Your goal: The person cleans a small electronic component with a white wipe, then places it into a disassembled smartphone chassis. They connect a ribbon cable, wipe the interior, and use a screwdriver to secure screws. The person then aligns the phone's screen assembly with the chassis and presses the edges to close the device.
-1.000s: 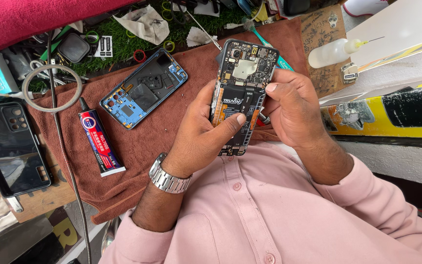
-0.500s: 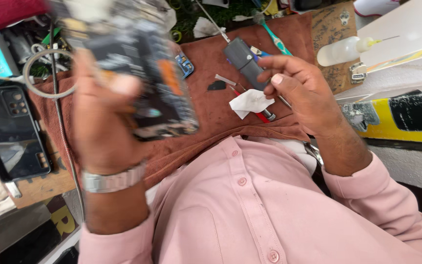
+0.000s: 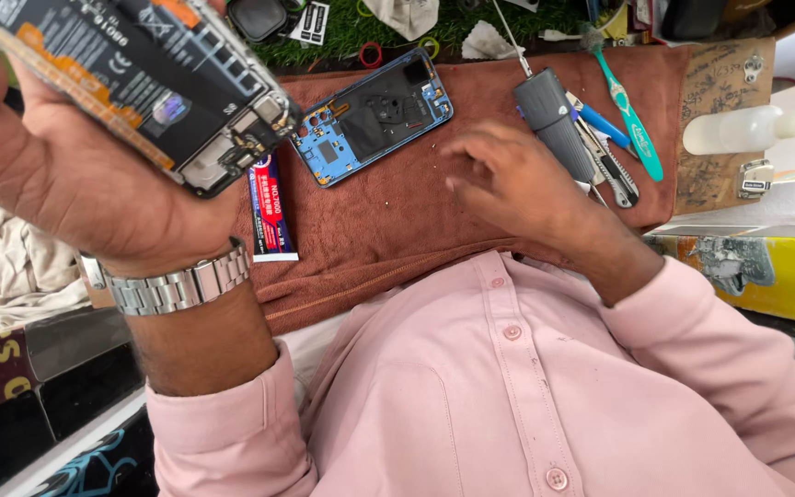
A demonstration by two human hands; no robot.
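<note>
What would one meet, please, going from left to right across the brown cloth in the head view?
Left hand holding the opened phone → glue tube → blue phone frame → right hand → grey tool → green toothbrush → clear squeeze bottle.

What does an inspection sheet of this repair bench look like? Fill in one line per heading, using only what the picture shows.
Surface: brown towel spread over the bench.
Job's things: opened phone with its battery exposed, held up; blue phone frame lying flat on the towel.
Clutter: red and blue glue tube, grey tool handle, green toothbrush, white squeeze bottle, green turf mat.
Hands: left hand grips the opened phone; right hand hovers over the towel beside the grey tool handle, fingers spread, holding nothing.
Cables: nothing seen.
Surroundings: white cloth at left, yellow box at right.
</note>
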